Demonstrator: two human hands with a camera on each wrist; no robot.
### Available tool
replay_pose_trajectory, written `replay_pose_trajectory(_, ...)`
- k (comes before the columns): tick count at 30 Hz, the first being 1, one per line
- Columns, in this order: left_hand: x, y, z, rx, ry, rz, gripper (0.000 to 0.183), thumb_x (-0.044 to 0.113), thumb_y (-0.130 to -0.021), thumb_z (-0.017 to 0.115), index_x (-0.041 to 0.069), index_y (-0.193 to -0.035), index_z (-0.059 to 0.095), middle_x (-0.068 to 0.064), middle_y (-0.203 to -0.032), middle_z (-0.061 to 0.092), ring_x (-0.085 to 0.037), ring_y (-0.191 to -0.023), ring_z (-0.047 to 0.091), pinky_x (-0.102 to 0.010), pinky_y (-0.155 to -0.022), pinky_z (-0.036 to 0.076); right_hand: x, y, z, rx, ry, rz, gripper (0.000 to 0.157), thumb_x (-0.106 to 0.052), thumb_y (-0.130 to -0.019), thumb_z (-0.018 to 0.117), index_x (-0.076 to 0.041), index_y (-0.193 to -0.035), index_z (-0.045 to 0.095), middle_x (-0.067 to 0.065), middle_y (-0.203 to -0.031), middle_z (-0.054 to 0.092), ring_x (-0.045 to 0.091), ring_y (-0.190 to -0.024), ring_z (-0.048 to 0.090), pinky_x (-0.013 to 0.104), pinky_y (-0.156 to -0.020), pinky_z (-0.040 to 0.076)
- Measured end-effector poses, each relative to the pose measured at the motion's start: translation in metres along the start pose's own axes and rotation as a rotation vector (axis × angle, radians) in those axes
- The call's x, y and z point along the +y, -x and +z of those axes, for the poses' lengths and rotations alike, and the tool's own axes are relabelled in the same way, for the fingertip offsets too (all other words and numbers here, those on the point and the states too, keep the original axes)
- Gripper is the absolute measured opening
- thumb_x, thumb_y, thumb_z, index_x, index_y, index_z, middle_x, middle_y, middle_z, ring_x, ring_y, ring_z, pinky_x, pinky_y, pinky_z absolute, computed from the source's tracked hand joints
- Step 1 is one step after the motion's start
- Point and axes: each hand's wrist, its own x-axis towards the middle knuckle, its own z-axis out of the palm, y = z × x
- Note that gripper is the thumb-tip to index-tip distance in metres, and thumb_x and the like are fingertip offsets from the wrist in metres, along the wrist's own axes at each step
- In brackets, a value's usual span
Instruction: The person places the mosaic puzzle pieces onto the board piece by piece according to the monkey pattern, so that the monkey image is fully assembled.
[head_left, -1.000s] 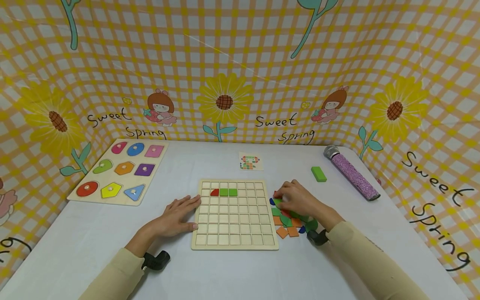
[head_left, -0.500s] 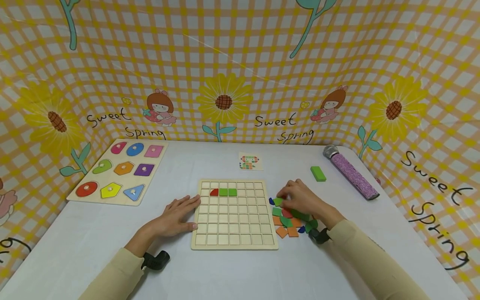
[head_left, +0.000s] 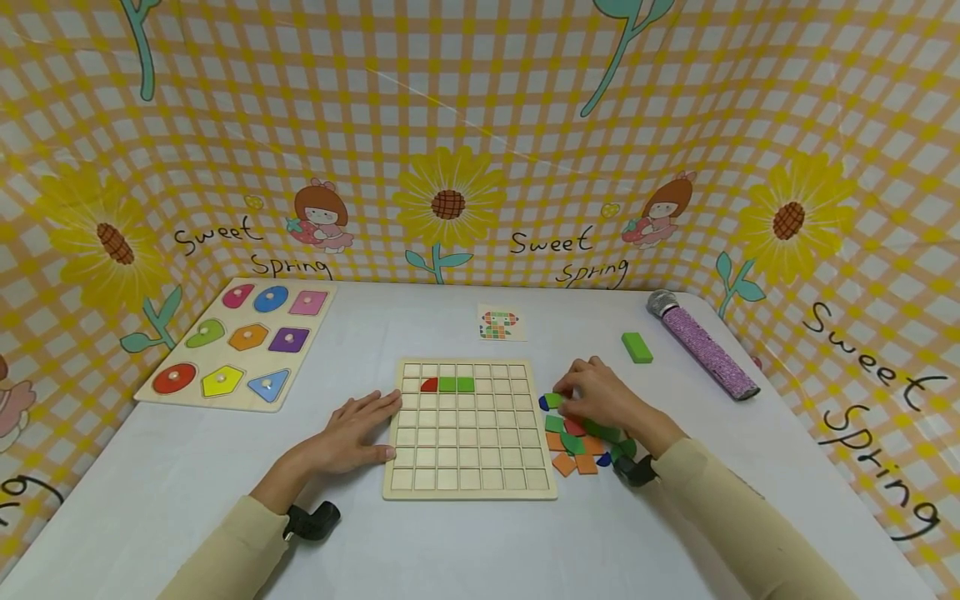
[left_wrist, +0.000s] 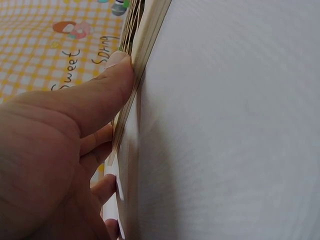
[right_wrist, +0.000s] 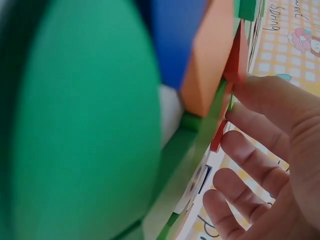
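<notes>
Basically, left hand (head_left: 345,437) lies flat by the near-left edge of the wooden grid board (head_left: 471,437), fingers relaxed and spread, thumb and fingertips touching the rim; left wrist view shows the thumb on the edge. Right hand (head_left: 603,400) is over the loose pieces just right of the board, thumb and index close together at a light green piece (head_left: 553,401); can't tell if it's pinched. A dark blue piece (head_left: 544,403) sits right beside that one; orange squares (head_left: 587,463) lie nearer the person. On the board, second row from the far side: red quarter-round piece (head_left: 430,385), then two green squares (head_left: 457,384), side by side. Pattern card (head_left: 504,320) beyond the board on the white table (head_left: 450,550). Knobbed shape puzzle (head_left: 272,352) far left; green block (head_left: 637,348) and glittery microphone (head_left: 705,350) far right.
</notes>
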Motion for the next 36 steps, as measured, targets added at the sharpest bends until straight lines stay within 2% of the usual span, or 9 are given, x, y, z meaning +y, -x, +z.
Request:
replay_pose_trajectory(5, 0.0, 0.0, 0.0, 0.002, -0.003, 0.006, 0.074, 0.032, -0.088, 0.065, 0.007, -0.148, 0.029, -0.011, -0.158, 0.023, -0.04, -0.145, 0.012, -0.067, -0.112, 0.002, 0.003, 0.001, 0.001, 0.023, -0.014, 0.006, 0.026, -0.024, -0.077, 0.076, -0.013, -0.101, 0.074, 0.001, -0.093, 0.061, 0.019, -0.088, 0.041, 0.027, -0.071, 0.032)
replay_pose_trajectory(14, 0.0, 0.0, 0.001, -0.003, 0.005, 0.001, 0.074, 0.032, -0.088, 0.065, 0.008, -0.148, 0.029, -0.011, -0.158, 0.022, -0.039, -0.146, 0.011, -0.066, -0.112, 0.001, 0.001, 0.003, -0.002, 0.045, 0.03, -0.003, 0.024, -0.024, -0.078, 0.075, -0.013, -0.099, 0.074, 0.001, -0.095, 0.061, 0.019, -0.088, 0.041, 0.027, -0.074, 0.035)
replay_pose_trajectory(21, 0.0, -0.001, 0.002, 0.001, 0.012, 0.01, 0.074, 0.031, -0.088, 0.065, 0.008, -0.148, 0.029, -0.011, -0.158, 0.022, -0.039, -0.146, 0.012, -0.065, -0.113, 0.001, -0.005, 0.006, -0.008, 0.096, -0.004, -0.051, 0.022, -0.022, -0.08, 0.074, -0.011, -0.099, 0.074, 0.002, -0.098, 0.062, 0.018, -0.089, 0.043, 0.029, -0.075, 0.038)
replay_pose_trajectory(25, 0.0, -0.001, 0.0, 0.001, 0.003, 0.006, 0.074, 0.031, -0.088, 0.065, 0.008, -0.148, 0.028, -0.011, -0.158, 0.022, -0.039, -0.146, 0.012, -0.065, -0.113, 0.002, -0.016, 0.004, -0.008, 0.113, -0.068, -0.08, 0.022, -0.02, -0.082, 0.072, -0.011, -0.102, 0.073, 0.002, -0.098, 0.063, 0.018, -0.09, 0.044, 0.029, -0.076, 0.041)
replay_pose_trajectory(32, -0.001, -0.001, 0.001, 0.002, -0.001, -0.003, 0.074, 0.031, -0.088, 0.065, 0.008, -0.148, 0.029, -0.009, -0.158, 0.023, -0.038, -0.146, 0.012, -0.068, -0.111, 0.002, -0.049, -0.009, -0.003, 0.126, -0.174, -0.096, 0.02, -0.021, -0.084, 0.069, -0.011, -0.102, 0.071, 0.002, -0.099, 0.061, 0.019, -0.089, 0.045, 0.03, -0.073, 0.041)
replay_pose_trajectory(36, -0.001, 0.0, 0.002, 0.004, 0.001, 0.003, 0.074, 0.032, -0.088, 0.065, 0.008, -0.148, 0.03, -0.01, -0.158, 0.023, -0.038, -0.146, 0.012, -0.068, -0.111, 0.002, -0.068, -0.021, 0.0, 0.127, -0.181, -0.086, 0.021, -0.022, -0.084, 0.07, -0.011, -0.102, 0.071, 0.003, -0.097, 0.062, 0.021, -0.089, 0.047, 0.029, -0.072, 0.04)
